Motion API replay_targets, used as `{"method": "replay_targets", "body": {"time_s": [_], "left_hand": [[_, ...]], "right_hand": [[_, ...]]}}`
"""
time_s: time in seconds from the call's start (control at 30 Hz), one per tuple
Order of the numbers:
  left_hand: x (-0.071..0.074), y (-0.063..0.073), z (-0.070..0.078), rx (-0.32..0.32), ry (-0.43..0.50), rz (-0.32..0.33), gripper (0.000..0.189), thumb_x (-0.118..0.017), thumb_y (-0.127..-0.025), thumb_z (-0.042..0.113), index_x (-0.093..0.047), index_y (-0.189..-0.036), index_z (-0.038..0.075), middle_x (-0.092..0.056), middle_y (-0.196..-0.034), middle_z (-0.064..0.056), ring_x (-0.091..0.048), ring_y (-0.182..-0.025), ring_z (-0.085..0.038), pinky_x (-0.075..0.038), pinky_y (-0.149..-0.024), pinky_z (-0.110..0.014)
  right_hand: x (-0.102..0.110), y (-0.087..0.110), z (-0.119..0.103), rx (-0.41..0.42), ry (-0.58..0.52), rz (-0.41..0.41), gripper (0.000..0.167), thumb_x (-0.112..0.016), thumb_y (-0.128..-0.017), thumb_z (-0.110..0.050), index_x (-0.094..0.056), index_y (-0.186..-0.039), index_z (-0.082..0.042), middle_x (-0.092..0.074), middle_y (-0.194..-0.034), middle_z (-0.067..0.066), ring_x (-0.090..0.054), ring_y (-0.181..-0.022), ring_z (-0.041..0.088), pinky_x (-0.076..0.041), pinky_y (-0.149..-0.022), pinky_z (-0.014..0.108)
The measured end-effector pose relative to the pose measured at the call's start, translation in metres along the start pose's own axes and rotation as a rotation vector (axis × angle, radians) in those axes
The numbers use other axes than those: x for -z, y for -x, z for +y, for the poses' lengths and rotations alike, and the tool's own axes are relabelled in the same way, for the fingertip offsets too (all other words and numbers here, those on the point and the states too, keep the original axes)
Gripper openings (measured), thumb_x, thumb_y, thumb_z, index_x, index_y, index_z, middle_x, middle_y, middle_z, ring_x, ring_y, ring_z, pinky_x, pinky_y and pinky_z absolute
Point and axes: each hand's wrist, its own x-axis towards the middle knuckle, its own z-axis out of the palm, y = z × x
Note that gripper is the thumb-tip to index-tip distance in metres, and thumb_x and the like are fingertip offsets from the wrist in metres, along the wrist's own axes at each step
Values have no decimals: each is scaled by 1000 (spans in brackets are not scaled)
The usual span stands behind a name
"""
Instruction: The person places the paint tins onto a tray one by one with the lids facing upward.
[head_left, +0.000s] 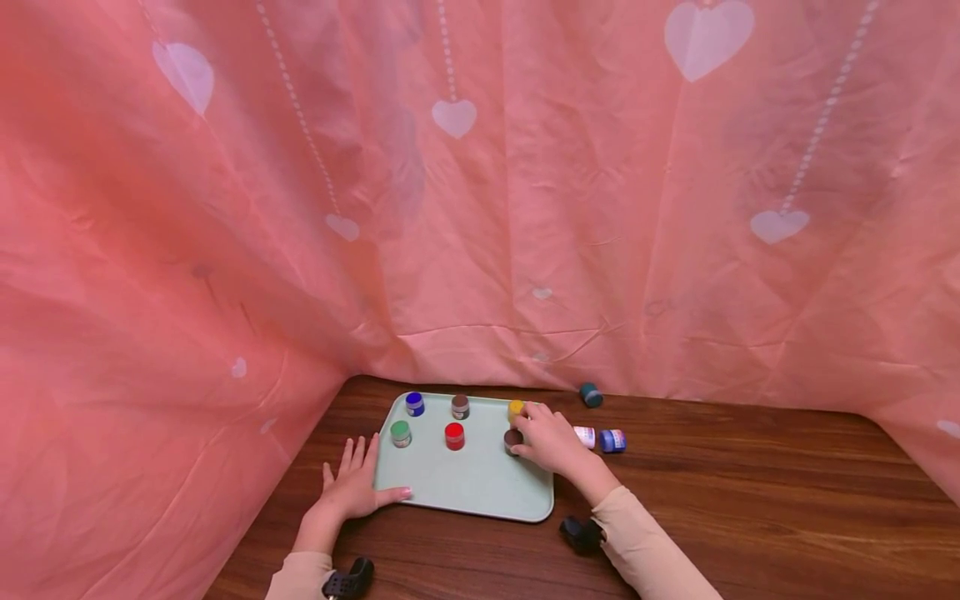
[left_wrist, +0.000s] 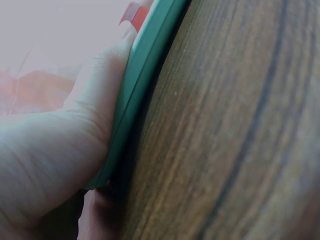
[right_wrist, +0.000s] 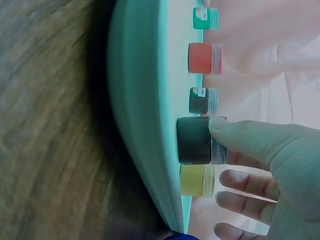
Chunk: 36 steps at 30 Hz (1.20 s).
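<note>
The dark jar (head_left: 512, 441) is standing upright on the pale tray (head_left: 465, 487), lower centre of the frame, just below the yellow jar (head_left: 515, 409); we are pinching it with the right grip (head_left: 551, 442) while resting the left grip (head_left: 354, 490), spread, at the tray's lower left corner.

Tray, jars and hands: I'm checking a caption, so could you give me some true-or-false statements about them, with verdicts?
1. In the head view, the green jar is left of the red jar. True.
2. The left hand holds the green jar. False: the left hand lies at the edge of the tray, holding no jar.
3. The right hand pinches the dark jar beside the yellow jar. True.
4. The teal jar is on the tray. False: the teal jar is off it, on the table.
</note>
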Motion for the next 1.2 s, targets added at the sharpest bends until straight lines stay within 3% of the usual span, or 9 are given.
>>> {"method": "replay_targets", "body": {"time_s": [0.2, 0.43, 0.73, 1.2], "left_hand": [[0, -1, 1, 0, 6, 5, 127, -66, -69, 78, -12, -157, 4, -11, -160, -30, 2, -149, -47, 3, -106, -79], [-1, 0, 1, 7, 6, -13, 128, -65, -69, 79, -9, -157, 5, -10, -160, -30, 3, -149, -47, 4, -106, -79], [1, 1, 2, -2, -3, 3, 127, -67, -69, 76, -12, -156, 3, -12, -159, -32, 2, -149, -48, 1, -105, -79], [0, 1, 1, -7, 5, 7, 126, -67, -69, 76, -12, -156, 4, -12, -159, -31, 1, -149, -48, 2, -106, -79]], "right_hand": [[-1, 2, 2, -9, -22, 12, 28, -79, -81, -32, -70, -99, -12, -60, -107, 8, -56, -101, 28, -49, -75, 48], [6, 9, 10, -11, -90, -17, 33, -76, -84, -29, -70, -110, -10, -60, -110, 10, -56, -103, 31, -48, -80, 50], [27, 17, 31, -10, -138, 107, 33, -77, -83, -24, -71, -110, -7, -62, -106, 10, -57, -98, 28, -50, -85, 45], [52, 31, 70, -104, -145, 118, 32, -76, -83, -26, -70, -108, -6, -64, -111, 14, -55, -106, 35, -46, -90, 56]]}}
